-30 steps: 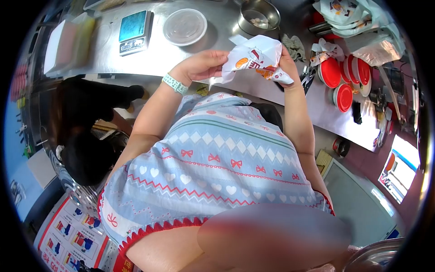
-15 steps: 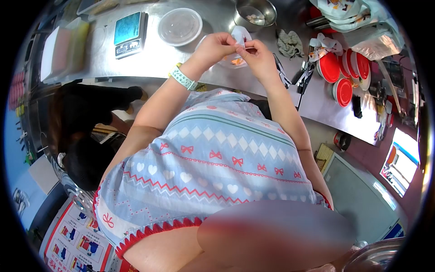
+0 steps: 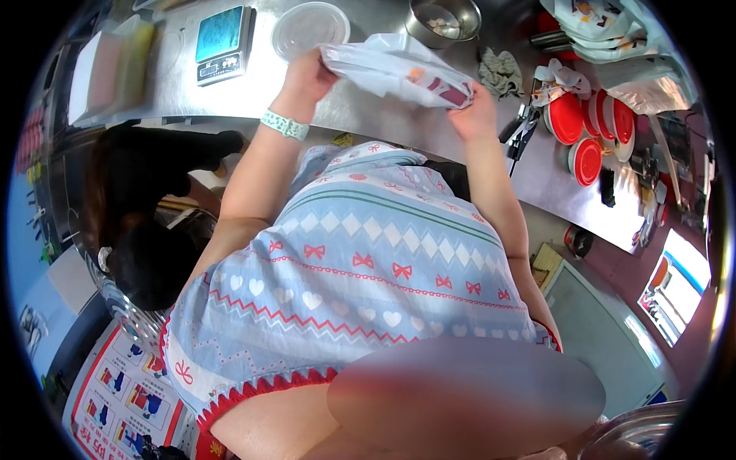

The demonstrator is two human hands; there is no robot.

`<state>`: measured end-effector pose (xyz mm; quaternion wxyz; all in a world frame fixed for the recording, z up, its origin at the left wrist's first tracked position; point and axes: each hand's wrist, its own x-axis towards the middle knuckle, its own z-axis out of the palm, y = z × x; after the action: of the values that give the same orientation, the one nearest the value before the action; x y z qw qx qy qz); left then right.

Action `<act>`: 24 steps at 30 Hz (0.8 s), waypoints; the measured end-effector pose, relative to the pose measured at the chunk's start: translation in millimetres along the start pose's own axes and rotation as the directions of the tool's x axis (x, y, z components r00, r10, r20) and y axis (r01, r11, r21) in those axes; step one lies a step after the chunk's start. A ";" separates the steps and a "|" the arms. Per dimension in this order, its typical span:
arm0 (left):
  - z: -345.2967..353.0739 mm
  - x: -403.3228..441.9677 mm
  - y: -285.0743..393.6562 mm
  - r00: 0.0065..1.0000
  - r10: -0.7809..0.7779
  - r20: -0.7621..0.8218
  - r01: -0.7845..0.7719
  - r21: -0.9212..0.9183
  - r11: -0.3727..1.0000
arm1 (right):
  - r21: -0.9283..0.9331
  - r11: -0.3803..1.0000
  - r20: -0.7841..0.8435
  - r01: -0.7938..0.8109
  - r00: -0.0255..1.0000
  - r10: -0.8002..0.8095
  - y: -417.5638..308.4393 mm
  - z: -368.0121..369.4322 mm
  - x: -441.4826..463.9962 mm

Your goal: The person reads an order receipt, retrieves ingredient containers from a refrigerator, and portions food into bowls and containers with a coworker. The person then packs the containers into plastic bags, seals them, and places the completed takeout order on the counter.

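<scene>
A white plastic bag (image 3: 391,69) with orange and dark red print is stretched between my two hands above the front of the steel counter. My left hand (image 3: 312,75) is closed on the bag's left end, just below a round clear-lidded container (image 3: 310,32). At the bag's right end, my right hand (image 3: 474,113) pinches its printed corner. The container's lower edge is close behind the bag. Beyond the bag stands a metal pot (image 3: 443,21) with small pale pieces inside.
A digital scale (image 3: 222,46) and pale tubs (image 3: 103,73) are at the left. At the right are a crumpled cloth (image 3: 501,73), red-lidded containers (image 3: 586,161) and stacked printed bags (image 3: 598,27). A person in black (image 3: 146,176) bends down at the left.
My hands have come together at the bag, then moved apart. The bag was bunched between them half a second ago and is now opened out wide.
</scene>
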<state>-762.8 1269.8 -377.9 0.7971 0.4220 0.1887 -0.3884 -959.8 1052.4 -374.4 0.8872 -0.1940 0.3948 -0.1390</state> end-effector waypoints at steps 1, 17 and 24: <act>-4.6 0.1 0.8 0.999 0.043 0.026 -0.043 0.012 0.999 | 0.027 0.995 -0.057 0.091 0.994 -0.089 -2.6 -14.1 8.2; 17.1 1.9 -55.9 0.288 0.309 0.906 -0.611 0.422 -0.669 | -0.624 -0.511 0.573 0.591 0.791 0.215 49.2 -4.9 73.2; -16.1 -3.8 -74.9 0.722 -0.309 0.619 -0.617 0.376 -0.691 | -0.675 -0.561 0.391 0.479 0.877 0.278 43.1 -9.6 60.8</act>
<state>-823.1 1259.1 -424.1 0.0134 0.7732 -0.6079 -0.1801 -923.6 1064.0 -439.3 0.2677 -0.9348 0.0704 0.2226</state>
